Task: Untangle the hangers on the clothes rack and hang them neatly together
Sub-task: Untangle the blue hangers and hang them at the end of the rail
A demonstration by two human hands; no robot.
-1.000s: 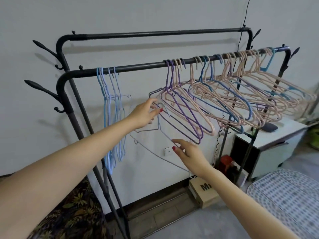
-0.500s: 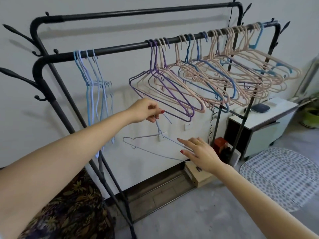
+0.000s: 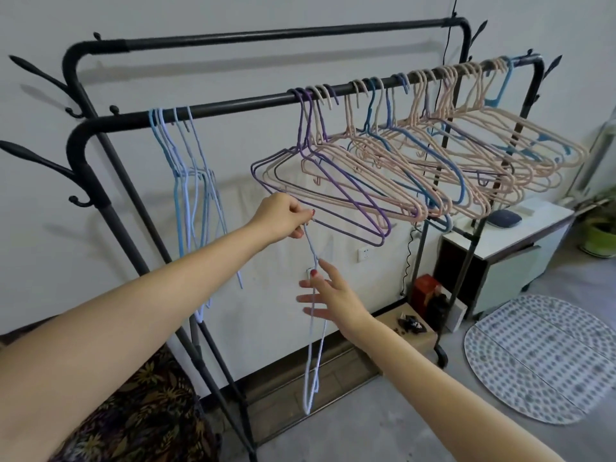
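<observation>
The left hand pinches the hook end of a pale lavender hanger, fingers and thumb curled round the wire. From that pinch the hanger hangs straight down, turned edge-on so it reads as a narrow loop, its lowest corner well below the grip and close to the rack's bottom bar. Just below the pinch and slightly to its right, the right hand is spread with straight fingers, holding nothing; its fingertips lie at the hanger's wire, though whether they actually touch it or sit just behind it cannot be told from this angle.

Directly above and to the right of the grip, a tangled mass of purple, pink and blue hangers hangs off the front rail of the black clothes rack, leaning at a slant and overlapping one another. The lowest purple one passes right beside the left hand's knuckles. Up and to the left of the grip, a small group of light blue hangers hangs from the same rail, close together and nearly vertical, well apart from the tangled mass.

Far right of the grip stands a white cabinet, with a dotted oval mat on the floor before it.
</observation>
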